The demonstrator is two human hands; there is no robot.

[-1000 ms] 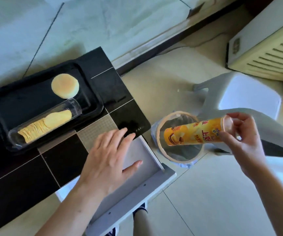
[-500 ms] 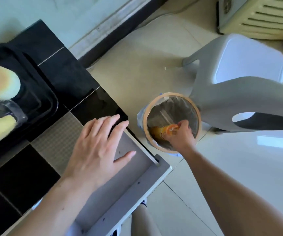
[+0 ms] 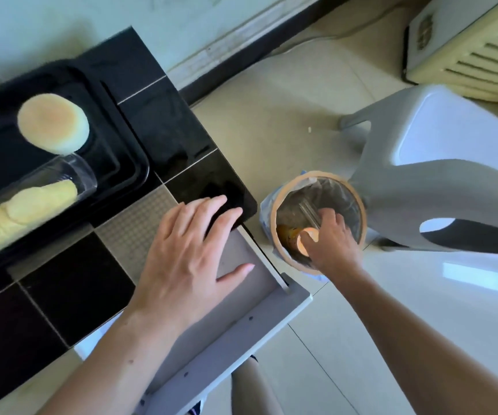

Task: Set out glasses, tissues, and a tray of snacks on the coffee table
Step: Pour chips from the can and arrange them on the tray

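A black tray (image 3: 116, 121) sits on the dark tiled tabletop (image 3: 164, 121) at the left. On it lie a round pale cake (image 3: 53, 124) and, just in front of the cake, a clear plastic sleeve (image 3: 74, 178) holding a row of stacked chips (image 3: 17, 214). The left hand (image 3: 187, 256) is spread flat, fingers apart and holding nothing, with its fingertips over the tabletop's corner and its palm above an open grey drawer (image 3: 241, 319) that sticks out below the edge. On the floor just right of that corner stands a round bin (image 3: 319, 217) with a tan rim and a plastic liner. The right hand (image 3: 331, 244) reaches down into the bin, fingers curled around the end of an orange chip can (image 3: 292, 238) lying inside it. A grey plastic stool (image 3: 439, 163) stands just beside the bin, with a cream appliance (image 3: 475, 46) behind it.
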